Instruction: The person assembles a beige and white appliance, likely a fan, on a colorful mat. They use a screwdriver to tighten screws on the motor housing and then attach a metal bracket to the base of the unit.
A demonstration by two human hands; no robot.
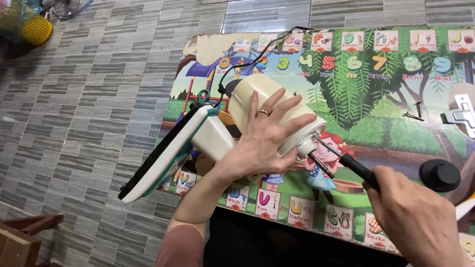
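Note:
My left hand (269, 136) is wrapped over the cream motor housing (257, 94) of a small table fan lying tilted on a colourful children's mat (376, 89). The fan's white base with a green and black edge (163, 158) sticks out to the left. Its metal shaft (319, 163) points right from the white front collar. My right hand (420, 222) grips a black-handled screwdriver (358, 169), its thin blade reaching the collar beside the shaft. A black power cord (247, 59) runs up from the housing.
A black round knob (439, 175) lies on the mat to the right. Two dark screws (414, 112) and a white metal bracket (462, 113) sit farther back right. Grey tiled floor (89, 99) surrounds the mat. A brown wooden piece (24, 237) is at bottom left.

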